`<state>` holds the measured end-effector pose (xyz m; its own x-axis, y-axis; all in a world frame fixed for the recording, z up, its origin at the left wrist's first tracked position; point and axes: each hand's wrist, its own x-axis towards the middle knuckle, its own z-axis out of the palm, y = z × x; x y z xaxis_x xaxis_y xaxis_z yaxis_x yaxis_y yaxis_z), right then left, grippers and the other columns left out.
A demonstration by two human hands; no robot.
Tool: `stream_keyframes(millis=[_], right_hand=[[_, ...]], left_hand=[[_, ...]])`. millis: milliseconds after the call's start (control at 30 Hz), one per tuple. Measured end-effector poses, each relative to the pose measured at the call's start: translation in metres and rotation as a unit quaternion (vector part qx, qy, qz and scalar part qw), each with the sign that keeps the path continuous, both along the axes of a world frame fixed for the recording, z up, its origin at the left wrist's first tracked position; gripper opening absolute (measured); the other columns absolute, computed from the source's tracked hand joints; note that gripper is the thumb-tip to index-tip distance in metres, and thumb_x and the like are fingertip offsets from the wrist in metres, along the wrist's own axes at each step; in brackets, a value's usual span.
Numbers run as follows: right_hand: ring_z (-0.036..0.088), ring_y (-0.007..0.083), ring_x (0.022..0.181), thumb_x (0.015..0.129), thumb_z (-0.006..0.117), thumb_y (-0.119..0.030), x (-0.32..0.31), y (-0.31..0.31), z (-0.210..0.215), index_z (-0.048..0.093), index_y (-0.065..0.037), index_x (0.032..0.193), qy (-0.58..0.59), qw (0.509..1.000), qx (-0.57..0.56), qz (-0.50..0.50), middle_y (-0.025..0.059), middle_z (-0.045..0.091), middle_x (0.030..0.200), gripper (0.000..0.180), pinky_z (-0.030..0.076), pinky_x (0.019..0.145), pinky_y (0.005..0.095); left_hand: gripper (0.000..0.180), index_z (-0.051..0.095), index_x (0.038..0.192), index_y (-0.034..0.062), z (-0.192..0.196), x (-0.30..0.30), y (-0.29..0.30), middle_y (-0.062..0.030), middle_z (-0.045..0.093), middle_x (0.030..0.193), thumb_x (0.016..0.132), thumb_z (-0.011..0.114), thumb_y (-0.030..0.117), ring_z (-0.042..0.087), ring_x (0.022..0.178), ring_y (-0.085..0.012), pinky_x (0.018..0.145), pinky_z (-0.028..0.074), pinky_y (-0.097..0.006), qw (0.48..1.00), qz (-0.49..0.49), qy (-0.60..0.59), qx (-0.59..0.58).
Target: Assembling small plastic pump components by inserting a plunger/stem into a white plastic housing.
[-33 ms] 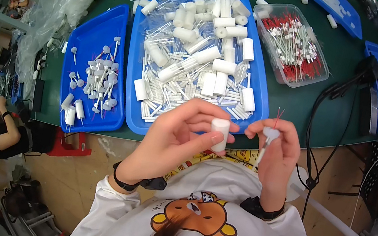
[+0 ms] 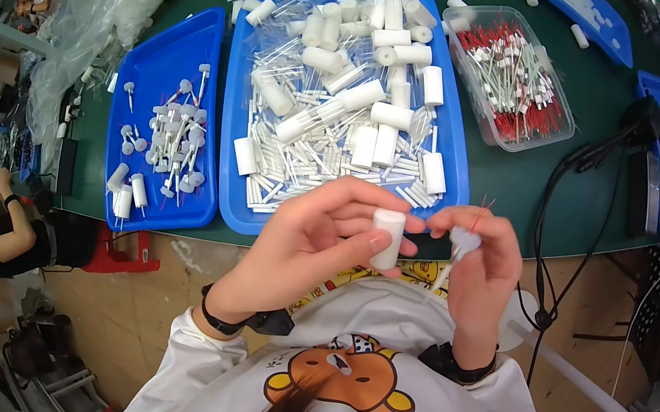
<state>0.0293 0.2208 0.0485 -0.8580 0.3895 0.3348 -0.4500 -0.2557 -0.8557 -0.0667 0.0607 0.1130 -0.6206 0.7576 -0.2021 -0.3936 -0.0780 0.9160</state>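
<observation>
White tube and capped stick, both held up near the table's front edge

We see a short white cylinder (image 2: 387, 237), upright, pinched in the left hand (image 2: 315, 243). Just beside it, a thin white stick with a round white cap (image 2: 461, 244) sits in the right hand (image 2: 481, 271), red wire tips poking above.

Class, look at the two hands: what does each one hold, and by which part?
Left hand: a white tube, pinched around its side. Right hand: a white-capped thin stick, gripped at its capped top.
</observation>
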Motion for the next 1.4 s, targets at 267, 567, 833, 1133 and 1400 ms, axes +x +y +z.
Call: stream_keyframes(millis=[267, 567, 833, 1133, 1400], right_hand=[[0.054, 0.0232, 0.087, 0.068, 0.074, -0.005, -0.003, -0.008, 0.011, 0.064, 0.000, 0.098, -0.018, 0.976, 0.213, -0.050, 0.0073, 0.063, 0.092, 0.032, 0.042, 0.079, 0.0342], [0.048, 0.0123, 0.075, 0.069, 0.075, -0.001, 0.000, -0.011, 0.012, 0.066, -0.001, 0.099, -0.066, 0.977, 0.193, -0.061, 0.0041, 0.052, 0.081, 0.032, 0.040, 0.067, 0.0231], [0.051, 0.0123, 0.078, 0.075, 0.068, 0.006, -0.008, -0.007, 0.013, 0.064, 0.002, 0.100, -0.065, 0.990, 0.121, -0.023, 0.0061, 0.053, 0.086, 0.025, 0.041, 0.069, 0.0226], [0.057, 0.0222, 0.099, 0.085, 0.050, 0.009, -0.003, -0.007, 0.015, 0.059, 0.006, 0.101, -0.105, 0.984, -0.100, 0.102, 0.0185, 0.059, 0.104, 0.018, 0.049, 0.084, 0.0340], [0.058, 0.0252, 0.100, 0.080, 0.050, 0.014, -0.002, 0.006, 0.002, 0.058, 0.007, 0.100, -0.028, 0.997, 0.037, 0.066, 0.0193, 0.059, 0.105, 0.023, 0.048, 0.087, 0.0362]], left_hand=[[0.026, 0.054, 0.114, -0.0059, -0.018, 0.012, 0.004, -0.0142, 0.062, 0.107, 0.088, 0.052, 0.002, 0.062, 0.094, -0.0162, 0.074, 0.055, -0.028, 1.000, -0.019, -0.002, 0.016], [0.030, 0.053, 0.119, -0.0049, -0.010, 0.013, 0.004, -0.0143, 0.064, 0.104, 0.091, 0.050, 0.005, 0.062, 0.085, -0.0103, 0.067, 0.051, -0.019, 0.995, -0.037, -0.081, -0.045], [0.034, 0.047, 0.122, -0.0048, -0.014, 0.023, 0.012, -0.0184, 0.064, 0.102, 0.089, 0.050, -0.002, 0.063, 0.084, -0.0149, 0.068, 0.053, -0.025, 1.000, 0.010, -0.022, 0.018], [0.035, 0.029, 0.109, 0.0032, 0.003, 0.016, 0.011, -0.0203, 0.062, 0.095, 0.082, 0.046, -0.011, 0.065, 0.076, -0.0223, 0.060, 0.054, -0.031, 0.997, -0.002, -0.076, -0.004], [0.037, 0.032, 0.103, 0.0048, -0.008, 0.018, 0.009, -0.0179, 0.062, 0.097, 0.082, 0.061, -0.006, 0.063, 0.080, -0.0160, 0.056, 0.049, -0.023, 1.000, -0.008, 0.006, -0.002]])
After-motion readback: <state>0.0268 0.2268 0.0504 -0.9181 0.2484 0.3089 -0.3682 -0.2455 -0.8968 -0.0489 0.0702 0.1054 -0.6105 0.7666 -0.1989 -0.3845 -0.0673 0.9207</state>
